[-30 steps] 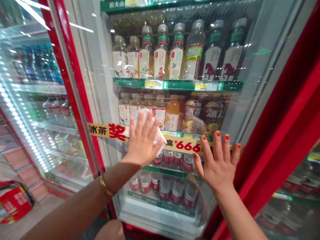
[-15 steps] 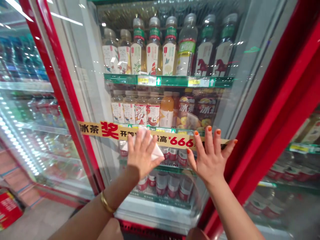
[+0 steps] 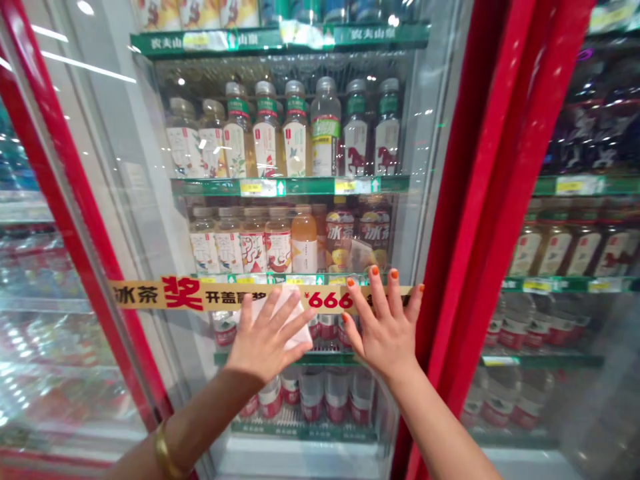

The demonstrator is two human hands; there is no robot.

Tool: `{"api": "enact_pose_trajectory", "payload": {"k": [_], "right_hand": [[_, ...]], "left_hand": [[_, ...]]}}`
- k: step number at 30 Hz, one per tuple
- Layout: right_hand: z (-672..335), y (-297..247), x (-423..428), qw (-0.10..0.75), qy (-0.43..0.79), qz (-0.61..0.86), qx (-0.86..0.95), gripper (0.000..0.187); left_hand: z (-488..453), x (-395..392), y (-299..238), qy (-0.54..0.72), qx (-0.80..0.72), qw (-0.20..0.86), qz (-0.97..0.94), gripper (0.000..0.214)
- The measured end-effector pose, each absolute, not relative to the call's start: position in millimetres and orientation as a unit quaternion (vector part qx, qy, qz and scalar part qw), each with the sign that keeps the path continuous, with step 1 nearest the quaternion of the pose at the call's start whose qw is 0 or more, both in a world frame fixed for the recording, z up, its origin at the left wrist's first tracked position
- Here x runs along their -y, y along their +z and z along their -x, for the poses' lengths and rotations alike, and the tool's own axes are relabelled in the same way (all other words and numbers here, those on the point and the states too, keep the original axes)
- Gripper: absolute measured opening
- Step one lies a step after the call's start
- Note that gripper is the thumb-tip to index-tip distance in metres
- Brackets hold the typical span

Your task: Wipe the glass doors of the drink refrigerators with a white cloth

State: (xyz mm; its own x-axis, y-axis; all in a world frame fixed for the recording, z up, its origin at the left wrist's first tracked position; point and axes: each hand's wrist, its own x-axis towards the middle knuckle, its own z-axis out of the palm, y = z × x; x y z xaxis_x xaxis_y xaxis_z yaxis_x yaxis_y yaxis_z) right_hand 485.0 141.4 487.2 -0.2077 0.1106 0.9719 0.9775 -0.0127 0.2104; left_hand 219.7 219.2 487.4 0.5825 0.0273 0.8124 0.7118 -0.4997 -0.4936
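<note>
My left hand (image 3: 267, 340) lies flat with fingers spread, pressing a white cloth (image 3: 290, 319) against the glass door (image 3: 165, 167) of a drinks fridge. The cloth sits at the yellow banner sticker (image 3: 200, 295) with red characters and "666". My right hand (image 3: 383, 327), nails painted orange, is spread flat on the glass just right of the cloth, close to the red door frame (image 3: 475, 220). It holds nothing. A gold bangle (image 3: 163, 453) circles my left wrist.
Behind the glass, green-edged shelves (image 3: 280, 187) carry rows of tea and juice bottles (image 3: 265, 140), with small red-labelled water bottles (image 3: 320, 393) lower down. Another glass-fronted fridge stands to the left (image 3: 35, 320) and one to the right (image 3: 575, 267).
My left hand with the cloth has slid down and slightly left across the banner. The right hand stays flat on the glass. The view has shifted right and back, showing more of the right-hand fridge.
</note>
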Motion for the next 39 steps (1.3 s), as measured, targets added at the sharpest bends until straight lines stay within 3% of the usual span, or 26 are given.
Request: {"api": "enact_pose_trajectory", "payload": {"k": [2, 6, 8, 12, 15, 19, 22, 28, 34, 36, 39], "right_hand": [[-483.9, 486.7, -142.7, 0.412, -0.528, 0.479, 0.568, 0.089], [-483.8, 486.3, -144.5, 0.414, -0.526, 0.484, 0.564, 0.089], [-484.3, 486.4, -144.1, 0.416, -0.526, 0.485, 0.561, 0.089], [-484.1, 487.5, -142.6, 0.414, -0.530, 0.479, 0.564, 0.086], [-482.6, 488.0, -142.4, 0.410, -0.528, 0.487, 0.562, 0.084], [-482.7, 487.4, -143.1, 0.410, -0.520, 0.493, 0.564, 0.088], [-484.3, 485.9, -143.2, 0.414, -0.522, 0.490, 0.562, 0.092], [-484.0, 486.3, -144.5, 0.419, -0.525, 0.481, 0.563, 0.094], [-484.1, 488.0, -143.6, 0.418, -0.537, 0.475, 0.558, 0.089], [-485.3, 488.0, -142.2, 0.416, -0.535, 0.474, 0.563, 0.088], [-486.1, 488.2, -140.7, 0.413, -0.529, 0.471, 0.573, 0.089]], "left_hand": [[-197.2, -223.7, 485.5, -0.403, 0.269, 0.421, 0.767, 0.102], [-178.8, -229.0, 547.9, -0.506, 0.391, 0.297, 0.709, 0.102], [-198.5, -225.6, 568.4, -0.519, 0.383, 0.295, 0.705, 0.100], [-227.2, -219.1, 528.3, -0.426, 0.269, 0.389, 0.771, 0.095], [-193.5, -225.6, 494.8, -0.399, 0.245, 0.403, 0.786, 0.089], [-157.9, -234.6, 539.0, -0.488, 0.361, 0.302, 0.735, 0.090], [-190.5, -228.4, 565.1, -0.498, 0.360, 0.307, 0.727, 0.098], [-207.2, -223.4, 490.4, -0.410, 0.243, 0.438, 0.762, 0.105], [-170.3, -227.9, 549.3, -0.494, 0.456, 0.284, 0.684, 0.113], [-197.2, -223.0, 555.4, -0.492, 0.409, 0.314, 0.702, 0.113], [-228.7, -216.4, 516.8, -0.436, 0.282, 0.414, 0.748, 0.108]]}}
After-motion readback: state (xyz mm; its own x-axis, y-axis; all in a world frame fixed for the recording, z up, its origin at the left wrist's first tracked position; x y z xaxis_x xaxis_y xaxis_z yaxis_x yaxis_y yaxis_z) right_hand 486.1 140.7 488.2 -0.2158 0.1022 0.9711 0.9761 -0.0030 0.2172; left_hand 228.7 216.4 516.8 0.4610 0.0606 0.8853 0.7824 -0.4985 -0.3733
